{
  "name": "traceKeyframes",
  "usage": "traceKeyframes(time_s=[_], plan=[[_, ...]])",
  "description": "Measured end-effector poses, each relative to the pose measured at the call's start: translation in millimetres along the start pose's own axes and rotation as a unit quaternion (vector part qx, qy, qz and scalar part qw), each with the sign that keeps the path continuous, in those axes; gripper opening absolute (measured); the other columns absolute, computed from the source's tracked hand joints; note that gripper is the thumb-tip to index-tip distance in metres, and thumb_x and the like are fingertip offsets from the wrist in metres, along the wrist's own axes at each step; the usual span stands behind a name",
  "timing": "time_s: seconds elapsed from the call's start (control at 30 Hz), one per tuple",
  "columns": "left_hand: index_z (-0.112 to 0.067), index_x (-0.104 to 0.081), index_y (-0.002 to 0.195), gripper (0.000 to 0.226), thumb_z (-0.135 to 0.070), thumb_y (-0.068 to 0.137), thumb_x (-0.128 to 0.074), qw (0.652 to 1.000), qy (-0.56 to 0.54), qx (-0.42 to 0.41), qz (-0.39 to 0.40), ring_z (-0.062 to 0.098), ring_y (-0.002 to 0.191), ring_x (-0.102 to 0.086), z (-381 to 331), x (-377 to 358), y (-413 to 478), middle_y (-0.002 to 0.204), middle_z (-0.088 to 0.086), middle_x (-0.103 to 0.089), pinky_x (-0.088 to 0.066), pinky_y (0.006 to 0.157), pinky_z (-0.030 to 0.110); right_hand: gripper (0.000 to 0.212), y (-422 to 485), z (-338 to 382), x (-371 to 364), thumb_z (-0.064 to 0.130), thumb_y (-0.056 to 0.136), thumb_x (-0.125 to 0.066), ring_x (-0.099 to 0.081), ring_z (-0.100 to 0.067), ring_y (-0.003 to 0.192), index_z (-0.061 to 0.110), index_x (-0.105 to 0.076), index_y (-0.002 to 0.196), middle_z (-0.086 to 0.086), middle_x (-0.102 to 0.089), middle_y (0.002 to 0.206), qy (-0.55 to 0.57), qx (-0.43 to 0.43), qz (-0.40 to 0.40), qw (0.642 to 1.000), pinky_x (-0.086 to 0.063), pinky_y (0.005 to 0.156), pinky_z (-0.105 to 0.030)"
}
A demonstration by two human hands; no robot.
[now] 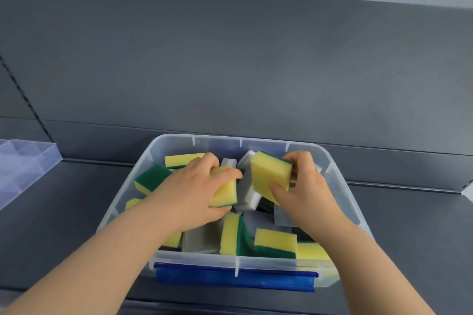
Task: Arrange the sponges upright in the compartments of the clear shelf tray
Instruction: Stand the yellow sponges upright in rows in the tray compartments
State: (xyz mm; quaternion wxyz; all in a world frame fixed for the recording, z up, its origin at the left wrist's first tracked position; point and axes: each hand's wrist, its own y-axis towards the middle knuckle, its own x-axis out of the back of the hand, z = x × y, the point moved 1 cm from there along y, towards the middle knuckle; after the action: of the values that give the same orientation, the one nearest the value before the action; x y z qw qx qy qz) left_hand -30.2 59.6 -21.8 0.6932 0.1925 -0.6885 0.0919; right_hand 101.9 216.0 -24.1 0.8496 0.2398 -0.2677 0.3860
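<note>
Yellow sponges with green scrub backs lie heaped loose in a clear bin [340,179], mixed with white sponges [247,194]. The bin sits on a grey shelf [409,233] and has a blue latch [235,280] on its near wall. Both hands are inside the bin.

The left hand [197,189] is clamped on the left sponge [226,193], with fingers curled over its top and the thumb under its near edge. That sponge shows its yellow side and sits low among the pile.

The right hand [307,186] is clamped on the right sponge [268,174], with the thumb pressed on the lower near corner and the fingers wrapped round the far right side. This sponge is tilted and sits above the heap, yellow face to the camera, with a green strip along its top edge. The two held sponges are near each other but apart, and a white sponge shows between them.

Among the loose ones:
- A green-top sponge [152,178] lies by the left wall.
- A yellow one [183,160] is at the back left.
- One stands on edge [231,234] near the front.
- Another [275,243] lies just right of it.

The clear tray [23,166] is on the same shelf at the far left, well apart from the bin and cut off by the frame edge. Its inside is hard to read. A grey back panel [230,59] stands behind everything.
</note>
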Motion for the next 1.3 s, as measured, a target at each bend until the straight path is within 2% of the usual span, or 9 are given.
traceKeyframes(time_s=[0.13, 0.27, 0.4, 0.53, 0.63, 0.83, 1.03, 1.13, 1.3], plan=[[-0.033, -0.034, 0.127, 0.052, -0.055, 0.084, -0.053, 1.000, -0.001, -0.016, -0.013, 0.012, 0.104, -0.045, 0, -2, 13, 0.129, -0.008, -0.029, -0.031, 0.073, 0.022, 0.057, -14, 3, 10, 0.015, 0.081, -0.065, -0.057, -0.011, 0.083, 0.049, -0.033, 0.112, 0.022, -0.053, 0.094, 0.033, 0.021, -0.049, 0.998, -0.053, 0.075, -0.036], [-0.042, -0.025, 0.133, 0.056, -0.064, 0.085, -0.043, 0.999, 0.010, -0.042, -0.007, 0.016, 0.106, -0.043, -9, 1, 31, 0.121, -0.005, -0.031, -0.037, 0.080, 0.028, 0.065, -28, 1, 17, 0.009, 0.083, -0.062, -0.049, -0.005, 0.090, 0.058, -0.035, 0.117, 0.034, -0.046, 0.104, -0.010, 0.070, -0.060, 0.996, -0.049, 0.074, -0.022], [-0.039, -0.019, 0.136, 0.051, -0.051, 0.091, -0.039, 0.998, -0.016, -0.051, -0.027, 0.020, 0.112, -0.036, -19, 1, 40, 0.125, -0.002, -0.019, -0.033, 0.090, 0.029, 0.060, -34, -10, 17, 0.014, 0.083, -0.063, -0.048, 0.004, 0.094, 0.061, -0.035, 0.106, 0.036, -0.041, 0.109, -0.025, 0.041, -0.063, 0.997, -0.049, 0.077, -0.024], [-0.038, -0.030, 0.127, 0.047, -0.040, 0.086, -0.053, 0.996, -0.068, -0.042, -0.037, 0.012, 0.086, -0.033, -24, 8, 41, 0.126, -0.007, -0.016, -0.035, 0.069, 0.024, 0.061, -36, -21, 19, 0.013, 0.081, -0.066, -0.055, -0.002, 0.086, 0.059, -0.035, 0.106, 0.034, -0.042, 0.105, -0.007, 0.016, -0.081, 0.997, -0.050, 0.078, -0.027], [-0.035, -0.037, 0.113, 0.046, -0.047, 0.078, -0.065, 0.993, -0.089, -0.033, -0.063, 0.009, 0.076, -0.035, -26, 12, 37, 0.124, -0.018, -0.020, -0.040, 0.060, 0.023, 0.066, -37, -24, 20, 0.010, 0.079, -0.066, -0.048, 0.010, 0.091, 0.057, -0.032, 0.110, 0.031, -0.038, 0.107, -0.011, 0.040, -0.093, 0.995, -0.044, 0.068, -0.013], [-0.031, -0.046, 0.098, 0.052, -0.057, 0.059, -0.069, 0.988, -0.094, -0.023, -0.121, 0.003, 0.071, -0.043, -31, 19, 27, 0.097, -0.015, -0.052, -0.027, 0.046, 0.007, 0.059, -24, -26, 22, 0.013, 0.075, -0.072, -0.041, 0.017, 0.098, 0.052, -0.038, 0.102, 0.022, -0.041, 0.106, 0.013, 0.072, -0.116, 0.991, -0.032, 0.075, 0.003], [-0.032, -0.046, 0.117, 0.037, -0.046, 0.083, -0.047, 0.969, -0.098, -0.011, -0.228, 0.007, 0.097, -0.046, -15, 24, -4, 0.112, -0.017, -0.045, -0.038, 0.077, 0.016, 0.052, -32, -3, 11, 0.019, 0.074, -0.074, -0.046, 0.018, 0.093, 0.051, -0.039, 0.094, 0.029, -0.049, 0.095, 0.053, 0.073, -0.190, 0.978, -0.037, 0.070, 0.001], [-0.026, -0.057, 0.113, 0.035, -0.042, 0.081, -0.051, 0.963, -0.062, -0.005, -0.262, 0.011, 0.091, -0.054, 14, 34, -39, 0.108, -0.009, -0.057, -0.041, 0.070, 0.019, 0.058, -45, 30, -11, 0.022, 0.074, -0.073, -0.045, 0.019, 0.094, 0.059, -0.036, 0.099, 0.033, -0.046, 0.098, 0.030, 0.113, -0.226, 0.967, -0.034, 0.072, 0.004], [-0.022, -0.054, 0.101, 0.033, -0.027, 0.075, -0.073, 0.945, -0.082, 0.032, -0.316, 0.007, 0.088, -0.053, 89, 49, -128, 0.103, -0.009, -0.060, -0.039, 0.067, 0.010, 0.046, -69, 103, -83, 0.026, 0.075, -0.067, -0.040, 0.019, 0.098, 0.028, -0.046, 0.116, 0.021, -0.045, 0.104, -0.029, 0.187, -0.246, 0.951, -0.029, 0.083, 0.004]])
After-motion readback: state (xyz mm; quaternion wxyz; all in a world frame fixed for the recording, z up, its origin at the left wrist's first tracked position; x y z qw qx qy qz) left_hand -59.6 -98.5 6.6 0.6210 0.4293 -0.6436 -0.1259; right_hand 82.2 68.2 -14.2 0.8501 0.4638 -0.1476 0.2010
